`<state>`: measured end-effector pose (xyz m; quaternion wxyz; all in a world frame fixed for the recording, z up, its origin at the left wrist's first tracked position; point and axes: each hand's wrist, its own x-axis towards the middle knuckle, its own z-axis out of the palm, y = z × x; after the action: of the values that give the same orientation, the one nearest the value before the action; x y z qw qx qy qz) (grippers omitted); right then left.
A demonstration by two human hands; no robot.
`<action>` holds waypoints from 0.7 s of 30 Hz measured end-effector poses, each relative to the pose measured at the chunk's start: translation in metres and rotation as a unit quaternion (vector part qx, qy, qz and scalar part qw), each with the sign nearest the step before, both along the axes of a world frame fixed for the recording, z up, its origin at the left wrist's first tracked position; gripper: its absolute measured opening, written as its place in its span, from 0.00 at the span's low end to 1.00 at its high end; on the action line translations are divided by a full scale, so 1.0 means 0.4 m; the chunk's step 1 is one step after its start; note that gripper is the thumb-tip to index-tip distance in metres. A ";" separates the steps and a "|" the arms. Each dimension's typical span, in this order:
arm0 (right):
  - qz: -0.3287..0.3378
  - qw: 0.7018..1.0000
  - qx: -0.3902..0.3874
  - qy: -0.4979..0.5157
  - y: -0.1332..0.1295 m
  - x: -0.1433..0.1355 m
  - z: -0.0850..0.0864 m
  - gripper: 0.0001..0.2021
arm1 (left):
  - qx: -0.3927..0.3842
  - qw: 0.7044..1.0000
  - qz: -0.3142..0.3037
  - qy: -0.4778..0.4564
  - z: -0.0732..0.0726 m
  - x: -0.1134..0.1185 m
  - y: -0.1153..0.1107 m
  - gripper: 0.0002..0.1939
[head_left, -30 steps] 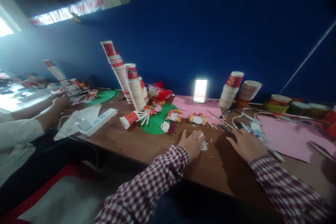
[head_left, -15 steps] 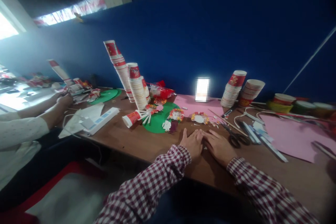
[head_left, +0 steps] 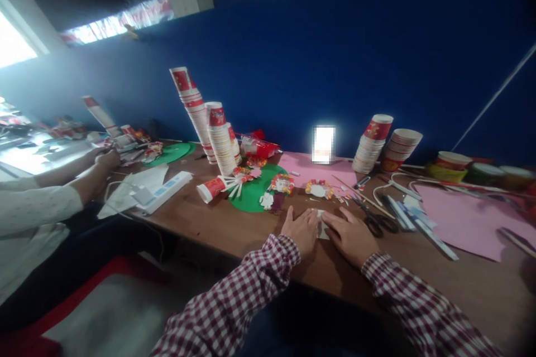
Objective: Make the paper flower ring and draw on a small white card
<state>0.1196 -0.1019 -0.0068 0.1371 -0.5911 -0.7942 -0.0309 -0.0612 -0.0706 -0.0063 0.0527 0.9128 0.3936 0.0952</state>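
A small pale piece of paper [head_left: 322, 227] lies flat on the brown table [head_left: 234, 234], showing between my two hands. My left hand [head_left: 302, 230] rests flat on its left side, fingers stretched forward. On its right side lies my right hand [head_left: 348, 235], palm down with the fingers extended. Both hands cover part of the paper, so its full outline is hidden. Just beyond them sit two ring-shaped paper decorations with red and yellow edges, one nearer the middle [head_left: 319, 189] and one farther left [head_left: 283, 183]. Black scissors [head_left: 377, 222] lie right of my right hand.
Stacked paper cups stand at the left [head_left: 220, 139] and right [head_left: 374, 145]. A green paper disc [head_left: 247, 203], a tipped cup [head_left: 211, 188], a power strip [head_left: 170, 192], pink sheets [head_left: 460, 223] and a bright screen [head_left: 324, 145] are around. A person's arms [head_left: 79, 178] reach in at far left.
My hands have moved apart, the left one slightly leftward, uncovering more of the pale paper between them. The view has shifted slightly.
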 end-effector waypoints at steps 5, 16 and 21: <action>0.000 1.000 -0.001 0.000 -0.006 -0.001 0.004 0.20 | -0.002 1.000 0.005 -0.006 0.002 -0.025 -0.010 0.20; -0.019 1.000 -0.013 -0.005 -0.007 -0.006 0.011 0.20 | -0.013 0.998 0.037 -0.045 0.008 -0.022 -0.023 0.20; -0.013 1.000 -0.007 0.000 -0.004 -0.006 0.010 0.20 | -0.017 0.997 0.048 -0.061 0.011 -0.018 -0.027 0.20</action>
<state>0.1172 -0.1036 -0.0028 0.1322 -0.6027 -0.7865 -0.0268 -0.0686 -0.0815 -0.0020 0.0878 0.8842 0.4346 0.1467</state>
